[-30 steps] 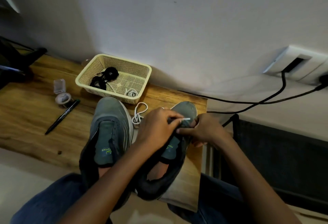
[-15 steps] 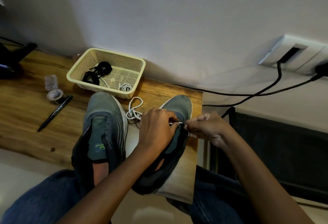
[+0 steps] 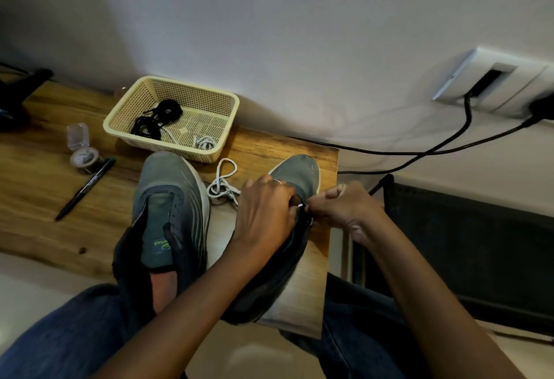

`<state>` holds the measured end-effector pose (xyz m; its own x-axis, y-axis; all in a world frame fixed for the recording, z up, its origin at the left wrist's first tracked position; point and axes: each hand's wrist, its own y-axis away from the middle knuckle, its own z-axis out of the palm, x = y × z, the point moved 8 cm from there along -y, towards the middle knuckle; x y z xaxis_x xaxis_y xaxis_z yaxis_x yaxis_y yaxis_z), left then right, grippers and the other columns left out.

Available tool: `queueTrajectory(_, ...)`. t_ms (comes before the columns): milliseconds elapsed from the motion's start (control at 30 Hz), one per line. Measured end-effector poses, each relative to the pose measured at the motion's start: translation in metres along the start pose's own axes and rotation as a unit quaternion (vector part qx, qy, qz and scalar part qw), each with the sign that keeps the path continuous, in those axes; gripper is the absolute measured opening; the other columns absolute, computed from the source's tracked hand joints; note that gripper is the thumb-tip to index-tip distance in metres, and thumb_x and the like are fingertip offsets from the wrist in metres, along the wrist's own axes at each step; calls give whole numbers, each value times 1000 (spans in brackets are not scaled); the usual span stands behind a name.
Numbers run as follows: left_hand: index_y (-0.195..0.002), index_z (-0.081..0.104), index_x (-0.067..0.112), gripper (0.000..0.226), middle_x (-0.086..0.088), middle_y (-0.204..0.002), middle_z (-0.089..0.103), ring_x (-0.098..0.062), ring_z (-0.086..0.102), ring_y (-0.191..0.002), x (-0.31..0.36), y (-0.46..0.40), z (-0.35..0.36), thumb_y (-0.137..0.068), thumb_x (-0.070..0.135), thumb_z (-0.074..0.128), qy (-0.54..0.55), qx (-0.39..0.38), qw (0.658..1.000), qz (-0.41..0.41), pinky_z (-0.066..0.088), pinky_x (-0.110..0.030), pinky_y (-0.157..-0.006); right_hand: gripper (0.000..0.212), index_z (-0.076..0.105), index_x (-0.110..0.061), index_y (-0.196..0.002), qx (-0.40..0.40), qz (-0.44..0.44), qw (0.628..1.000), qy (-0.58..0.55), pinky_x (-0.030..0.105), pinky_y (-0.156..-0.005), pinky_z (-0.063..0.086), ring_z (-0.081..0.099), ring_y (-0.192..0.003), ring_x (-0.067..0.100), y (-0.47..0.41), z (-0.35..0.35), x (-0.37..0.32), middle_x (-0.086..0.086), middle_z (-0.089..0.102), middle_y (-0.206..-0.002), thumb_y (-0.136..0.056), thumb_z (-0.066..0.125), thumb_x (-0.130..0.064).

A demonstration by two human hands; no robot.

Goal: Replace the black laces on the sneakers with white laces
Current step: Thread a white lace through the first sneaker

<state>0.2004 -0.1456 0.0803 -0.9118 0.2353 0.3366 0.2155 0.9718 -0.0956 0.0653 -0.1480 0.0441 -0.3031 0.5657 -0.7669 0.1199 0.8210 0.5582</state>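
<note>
Two grey sneakers lie on the wooden table, both without laces across the tongue. The left sneaker (image 3: 168, 213) lies untouched. My left hand (image 3: 263, 213) covers the middle of the right sneaker (image 3: 299, 174) and pinches the white lace tip at an eyelet. My right hand (image 3: 344, 207) pinches the same spot on the shoe's right edge; whether it holds the lace or the eyelet flap is hidden. The rest of the white lace (image 3: 223, 183) lies looped between the shoes. Black laces (image 3: 159, 117) lie coiled in the cream basket (image 3: 227, 99).
A second white lace (image 3: 205, 143) lies in the basket. A black pen (image 3: 85, 188), a small clear box (image 3: 78, 135) and a round tape roll (image 3: 84, 156) lie left on the table (image 3: 39, 198). Black cables (image 3: 434, 150) run from a wall socket at right.
The white lace tip has drawn in between my two hands at the eyelet, showing much shorter now. The view has shifted slightly, and both hands sit lower on the right sneaker.
</note>
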Motion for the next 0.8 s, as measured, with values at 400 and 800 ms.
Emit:
queueTrajectory(400, -108, 65, 17, 24, -1, -107, 65, -19, 53, -104, 10, -1, -3, -95, 30, 49, -24, -13, 998, 52, 31, -32, -85, 15, 68, 15, -85, 10, -35, 998, 44, 46, -79, 57, 66, -71, 22, 0, 2, -7, 14, 70, -74, -75, 73, 5)
queueTrajectory(800, -107, 66, 21, 19, 2, -106, 66, -16, 54, -101, 2, -1, 1, -94, 28, 54, 11, 2, 1000, 22, 29, -30, -80, 18, 67, 17, -88, 19, -25, 999, 37, 38, -72, 56, 63, -65, 19, -3, 2, -4, 24, 70, -81, -76, 72, 4)
